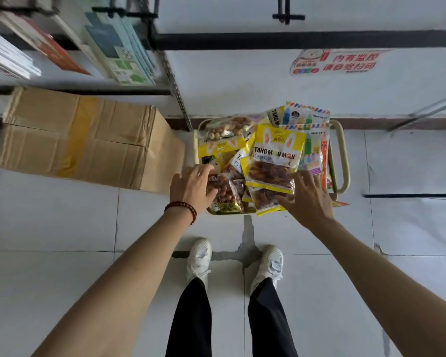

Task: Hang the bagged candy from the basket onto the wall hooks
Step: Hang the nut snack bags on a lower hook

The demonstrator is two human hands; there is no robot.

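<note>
Head cam, looking down. Nearest: black trousers [191, 318], white shoes [200, 256] on pale floor tiles [62, 222], both forearms reaching fwd. L wrist carries a red bead bracelet [182, 207]. Left hand [191, 186] is over the near-left corner of the basket [344, 161], fingers curled, thumb pressed on a clear bag of round brown candy [227, 193]; it grips that bag's left edge. Right hand [310, 199] is at the near-right side, fingers spread and approx straight beside the right edge of the yellow TANG MOU MOU bag [274, 161], thumb touching the bag's lower-right corner; hand is open, not closed round anything. That yellow bag lies on top of the pile, tilted, dark brown pieces visible thru its window. Basket is cream w/ a looped handle on the right, sits on the floor against the wall base, piled full: more yellow bags, a clear bag of pale nut-like sweets [227, 130] at far left, pencil-print bags [312, 140] at far right, some sticking up over the rim. Left of basket: a taped cardboard box [88, 140], near but apart. Above the box: a metal shelf [175, 86] w/ flat packets and books, blurred. Far wall: red-text sticker [340, 61], a black horizontal rail [294, 38], above it a black bracket [286, 16]; detail too blurred to tell more
</note>
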